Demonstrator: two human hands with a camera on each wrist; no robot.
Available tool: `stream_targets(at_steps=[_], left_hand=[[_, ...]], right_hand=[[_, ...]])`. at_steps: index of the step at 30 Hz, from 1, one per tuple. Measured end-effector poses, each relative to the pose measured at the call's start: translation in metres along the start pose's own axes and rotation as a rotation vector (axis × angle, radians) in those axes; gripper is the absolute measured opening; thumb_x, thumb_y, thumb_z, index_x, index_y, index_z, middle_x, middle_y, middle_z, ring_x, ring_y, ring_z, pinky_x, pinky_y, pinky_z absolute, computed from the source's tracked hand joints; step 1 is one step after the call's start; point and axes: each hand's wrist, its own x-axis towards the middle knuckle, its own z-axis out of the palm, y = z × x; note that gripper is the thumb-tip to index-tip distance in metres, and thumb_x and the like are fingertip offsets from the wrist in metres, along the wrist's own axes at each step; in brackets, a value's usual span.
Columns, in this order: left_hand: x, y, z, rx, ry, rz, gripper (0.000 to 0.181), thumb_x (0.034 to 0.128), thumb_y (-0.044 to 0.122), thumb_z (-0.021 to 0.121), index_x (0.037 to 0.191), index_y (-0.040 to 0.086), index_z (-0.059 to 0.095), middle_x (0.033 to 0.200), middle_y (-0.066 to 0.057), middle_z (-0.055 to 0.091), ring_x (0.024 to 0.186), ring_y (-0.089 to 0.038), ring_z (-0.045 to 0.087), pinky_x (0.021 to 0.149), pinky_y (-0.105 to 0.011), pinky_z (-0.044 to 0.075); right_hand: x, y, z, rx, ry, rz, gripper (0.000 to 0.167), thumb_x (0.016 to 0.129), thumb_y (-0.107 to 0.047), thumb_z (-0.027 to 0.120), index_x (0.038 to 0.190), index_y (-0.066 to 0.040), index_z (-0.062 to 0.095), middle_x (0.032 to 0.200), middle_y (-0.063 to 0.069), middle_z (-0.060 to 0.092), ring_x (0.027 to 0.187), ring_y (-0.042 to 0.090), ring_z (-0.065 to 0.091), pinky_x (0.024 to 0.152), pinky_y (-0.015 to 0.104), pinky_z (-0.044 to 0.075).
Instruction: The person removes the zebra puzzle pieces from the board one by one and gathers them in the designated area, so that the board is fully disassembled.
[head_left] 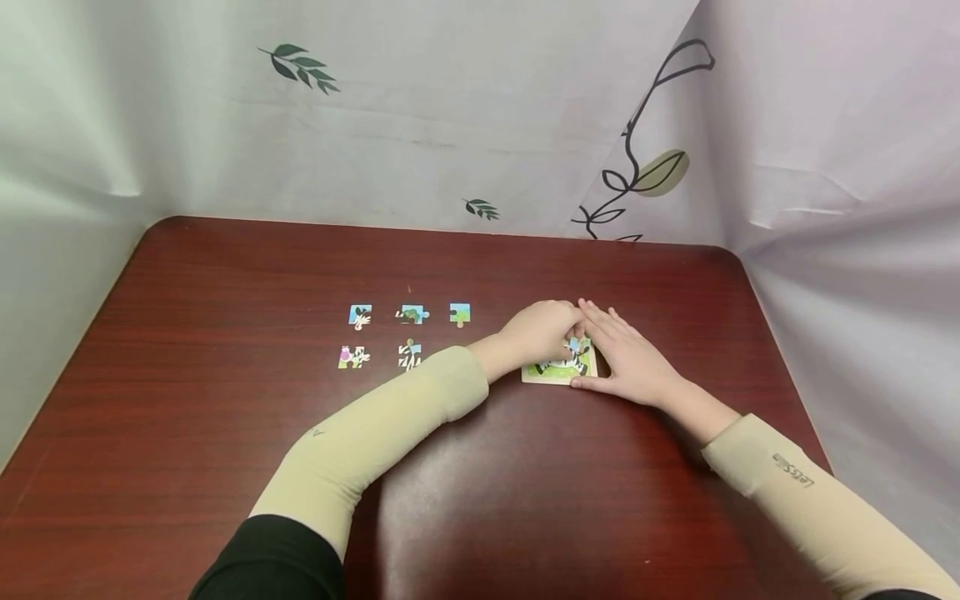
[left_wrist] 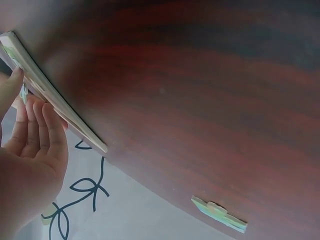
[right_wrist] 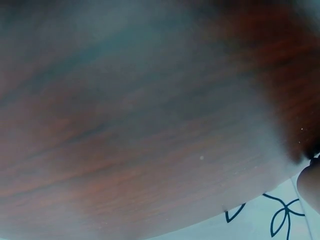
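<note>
A small zebra puzzle board [head_left: 549,372] with a pale rim lies right of the table's middle. My left hand [head_left: 542,330] is over its upper part, fingers bent down. A small blue-and-green puzzle piece [left_wrist: 24,93] shows between this hand's thumb and fingers [left_wrist: 44,129] in the left wrist view, against the board. Around the board's right side lies my right hand [head_left: 633,358], fingers long and straight toward the far corner, thumb at the near right corner. Only a blurred bit of the right hand [right_wrist: 311,186] shows in the right wrist view. Both hands partly cover the board.
Loose puzzle pieces lie left of the board in two rows: a far row with a left piece [head_left: 360,316], a middle piece [head_left: 413,314] and a right piece [head_left: 460,313], and a near row [head_left: 351,358]. The left sleeve [head_left: 390,408] passes close to the near row. A pale curtain [head_left: 420,125] borders the dark red table [head_left: 225,275].
</note>
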Motion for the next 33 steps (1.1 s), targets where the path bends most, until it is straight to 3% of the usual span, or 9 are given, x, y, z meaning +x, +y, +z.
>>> stream_targets(at_steps=[6,12,22,28,31,33], left_hand=[[-0.0011,0.0015,0.0010,-0.014,0.002,-0.006,0.019,0.0901,0.016,0.084,0.103,0.018,0.070,0.097,0.005,0.066,0.090,-0.011,0.060,0.080,-0.026,0.050],[-0.0014,0.0015,0.0021,-0.029,0.006,-0.017,0.020,0.0901,0.016,0.085,0.101,0.019,0.069,0.093,0.006,0.064,0.087,-0.011,0.059,0.077,-0.025,0.048],[-0.0038,0.0016,0.0039,0.002,0.009,0.041,0.020,0.0926,0.012,0.080,0.106,0.017,0.067,0.095,0.004,0.064,0.089,-0.012,0.059,0.083,-0.028,0.048],[-0.0055,0.0022,0.0049,-0.017,0.024,0.082,0.017,0.0933,0.004,0.072,0.104,0.015,0.066,0.096,0.003,0.064,0.088,-0.014,0.059,0.083,-0.028,0.047],[-0.0051,0.0036,0.0057,-0.035,0.020,0.081,0.017,0.0931,0.003,0.072,0.106,0.014,0.067,0.096,0.001,0.066,0.088,-0.015,0.060,0.082,-0.028,0.048],[-0.0046,0.0051,0.0058,-0.037,0.011,0.071,0.020,0.0927,0.005,0.073,0.109,0.015,0.068,0.100,0.002,0.068,0.090,-0.014,0.061,0.084,-0.029,0.049]], right_hand=[[0.0005,0.0003,0.0009,-0.002,0.001,-0.005,0.099,0.086,-0.058,0.082,0.159,-0.004,0.041,0.177,0.016,0.021,0.165,0.035,0.021,0.133,0.059,0.017],[0.0014,-0.0008,0.0010,-0.002,-0.002,-0.013,0.083,0.087,-0.058,0.081,0.145,-0.006,0.052,0.177,0.017,0.021,0.165,0.035,0.020,0.133,0.060,0.017],[0.0013,-0.0016,0.0011,-0.003,-0.003,-0.013,0.064,0.088,-0.057,0.080,0.124,-0.009,0.060,0.177,0.017,0.021,0.165,0.035,0.019,0.133,0.058,0.016],[0.0010,0.0002,0.0022,-0.006,0.000,-0.010,0.081,0.088,-0.056,0.080,0.144,-0.003,0.054,0.177,0.016,0.020,0.165,0.034,0.019,0.134,0.057,0.016],[0.0006,0.0014,0.0029,-0.010,-0.002,-0.004,0.082,0.089,-0.056,0.080,0.144,-0.001,0.054,0.178,0.016,0.020,0.166,0.034,0.019,0.134,0.056,0.015],[0.0003,0.0015,0.0033,-0.010,-0.003,-0.004,0.074,0.088,-0.056,0.080,0.136,-0.003,0.058,0.178,0.016,0.020,0.166,0.034,0.019,0.134,0.056,0.015]])
